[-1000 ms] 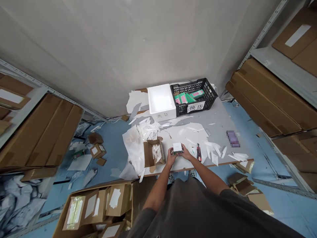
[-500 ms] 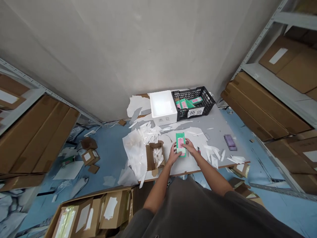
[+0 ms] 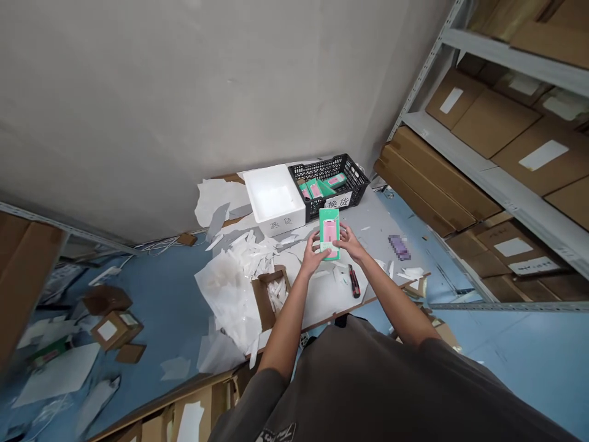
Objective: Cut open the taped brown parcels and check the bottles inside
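Both left hand (image 3: 313,252) and right hand (image 3: 351,244) are gripping green box (image 3: 329,232) between them, over counter (image 3: 380,224). Cutter (image 3: 354,281) is lying near right hand. If grip is loosening unevenly, box could be tipping and dropping near cutter.

One black crate (image 3: 358,186) stands on one bench (image 3: 384,215), with at least three green-and-pink boxes (image 3: 315,189) inside; overlap hides the exact count. Left of the crate stands one white bin (image 3: 285,223). On the crate's near side are two hands, left hand (image 3: 313,253) and right hand (image 3: 351,244), sharing one upheld box (image 3: 330,230), plus one cutter (image 3: 354,281); nearer and left, one open carton (image 3: 262,304).
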Demonstrator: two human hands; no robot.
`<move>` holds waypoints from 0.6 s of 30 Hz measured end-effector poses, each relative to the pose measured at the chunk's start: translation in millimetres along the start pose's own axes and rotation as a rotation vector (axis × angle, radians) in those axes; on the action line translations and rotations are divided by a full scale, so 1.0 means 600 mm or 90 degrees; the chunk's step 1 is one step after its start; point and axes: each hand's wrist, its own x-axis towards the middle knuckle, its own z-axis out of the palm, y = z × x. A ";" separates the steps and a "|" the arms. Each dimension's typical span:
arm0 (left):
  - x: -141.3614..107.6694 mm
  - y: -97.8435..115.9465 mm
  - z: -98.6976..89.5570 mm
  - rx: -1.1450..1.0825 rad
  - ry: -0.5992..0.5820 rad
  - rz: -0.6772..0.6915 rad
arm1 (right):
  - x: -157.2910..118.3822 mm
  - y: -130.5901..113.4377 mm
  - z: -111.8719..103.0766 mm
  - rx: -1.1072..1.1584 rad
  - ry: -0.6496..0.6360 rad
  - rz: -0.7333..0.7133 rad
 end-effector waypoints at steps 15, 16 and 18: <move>0.533 -0.041 0.146 0.039 0.121 0.006 | 0.492 -0.006 -0.192 -0.003 0.130 -0.081; 0.567 -0.040 0.157 0.056 0.126 0.011 | 0.522 -0.011 -0.209 -0.016 0.130 -0.090; 0.624 -0.039 0.175 0.101 0.146 0.023 | 0.570 -0.021 -0.246 -0.061 0.142 -0.112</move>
